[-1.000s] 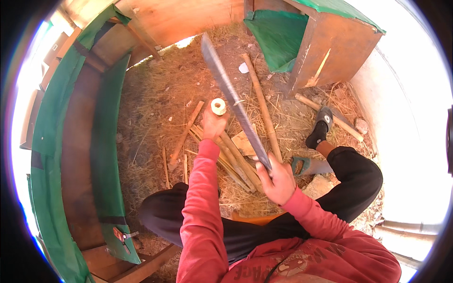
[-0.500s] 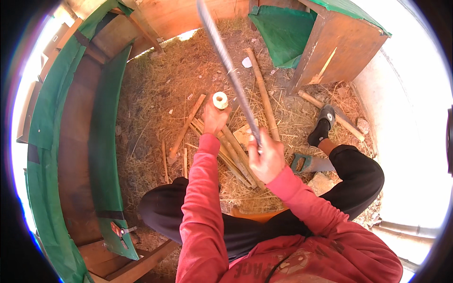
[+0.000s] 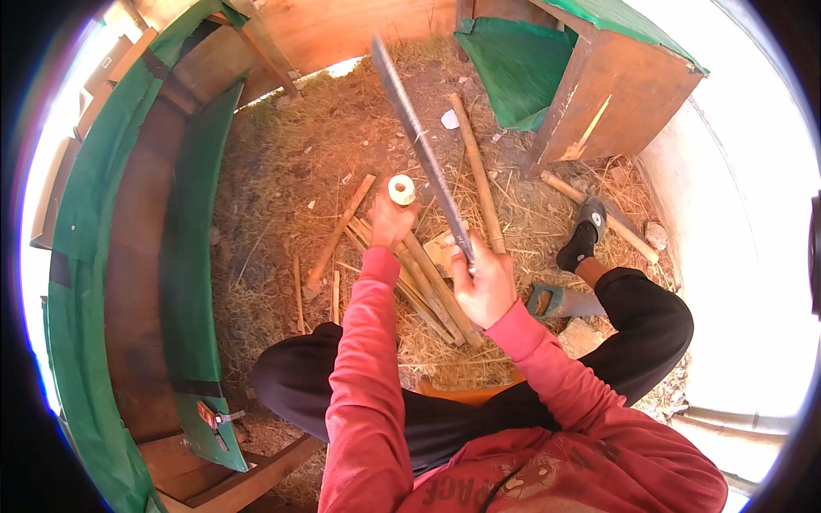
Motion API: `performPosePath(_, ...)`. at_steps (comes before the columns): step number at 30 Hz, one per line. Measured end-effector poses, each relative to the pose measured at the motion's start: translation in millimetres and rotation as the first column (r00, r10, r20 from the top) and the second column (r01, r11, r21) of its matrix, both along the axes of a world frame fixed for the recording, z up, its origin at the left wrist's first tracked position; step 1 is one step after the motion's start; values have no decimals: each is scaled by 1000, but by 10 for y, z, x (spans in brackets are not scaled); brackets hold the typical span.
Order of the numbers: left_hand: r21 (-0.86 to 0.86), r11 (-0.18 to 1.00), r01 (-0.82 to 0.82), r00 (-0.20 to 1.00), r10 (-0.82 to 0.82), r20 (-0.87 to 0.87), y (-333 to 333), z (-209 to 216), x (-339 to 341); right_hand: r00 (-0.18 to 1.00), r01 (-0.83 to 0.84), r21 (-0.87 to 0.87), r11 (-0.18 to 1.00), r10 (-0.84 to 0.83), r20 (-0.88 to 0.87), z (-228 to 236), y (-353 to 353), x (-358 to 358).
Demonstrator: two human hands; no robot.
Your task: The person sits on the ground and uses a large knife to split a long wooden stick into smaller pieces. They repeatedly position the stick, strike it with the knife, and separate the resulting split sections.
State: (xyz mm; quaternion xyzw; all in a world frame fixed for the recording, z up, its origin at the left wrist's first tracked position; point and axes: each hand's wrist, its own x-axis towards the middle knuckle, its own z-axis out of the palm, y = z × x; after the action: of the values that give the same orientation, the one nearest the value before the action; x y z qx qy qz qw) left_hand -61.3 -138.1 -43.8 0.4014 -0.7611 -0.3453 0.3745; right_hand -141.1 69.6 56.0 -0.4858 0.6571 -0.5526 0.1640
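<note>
You held a short bamboo section [image 3: 401, 190] upright in your left hand [image 3: 392, 221], its pale round cut end facing up and its hollow centre showing. The fingers wrapped its stem just below that end, so most of its length was hidden. In your right hand [image 3: 486, 282] you gripped a long machete [image 3: 421, 145] by the handle, the fist closed fully around it. Its grey, worn blade was raised and slanted up and away from you, toward your left, the tip well above the bamboo end and the flat passing just beside it.
</note>
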Motion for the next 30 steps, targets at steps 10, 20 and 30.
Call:
performPosePath(10,-4,1000,-16,999,16,-48,-117,-181,25,989,-27,59,998,36,-141,-154,-85,47)
performPosePath(20,44,999,1,999,1,-54,-33,-243,25,979,22,315,949,44,-201,-571,-108,114)
performPosePath(30,-191,977,-91,995,84,-48,148,35,308,992,-56,372,927,93,-82,-382,-142,189)
